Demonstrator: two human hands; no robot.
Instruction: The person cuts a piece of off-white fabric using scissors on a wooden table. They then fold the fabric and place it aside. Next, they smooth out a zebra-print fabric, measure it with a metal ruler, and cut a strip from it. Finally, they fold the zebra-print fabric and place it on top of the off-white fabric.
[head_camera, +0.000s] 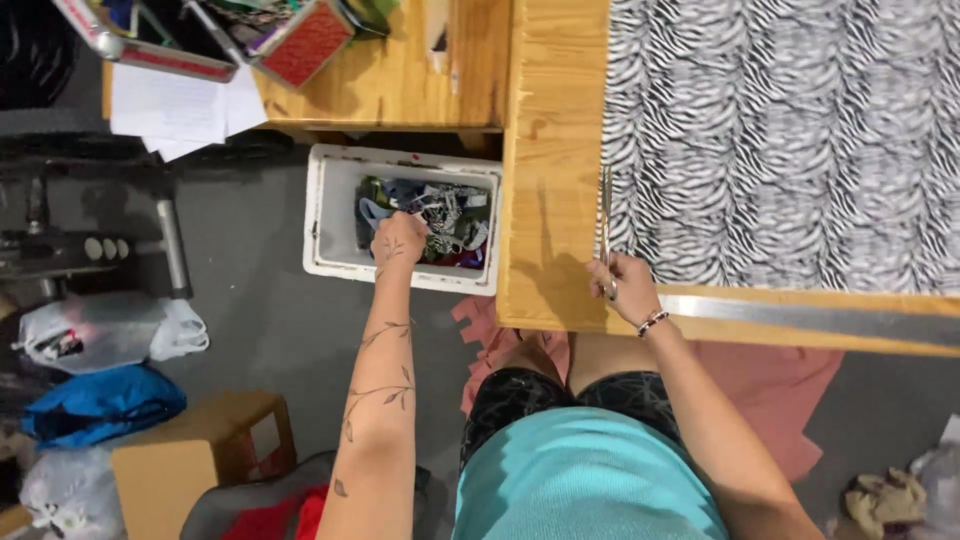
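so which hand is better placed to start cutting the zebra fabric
Right. The right hand already holds the scissors at the zebra fabric edge on the table, while the left hand is down in the white scrap box.

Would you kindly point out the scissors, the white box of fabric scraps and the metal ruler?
scissors (605, 215), head view, on the blades.
white box (330, 215), head view, on its left wall.
metal ruler (800, 317), head view, on the middle of the strip.

Left hand fingertips hidden among box scraps.
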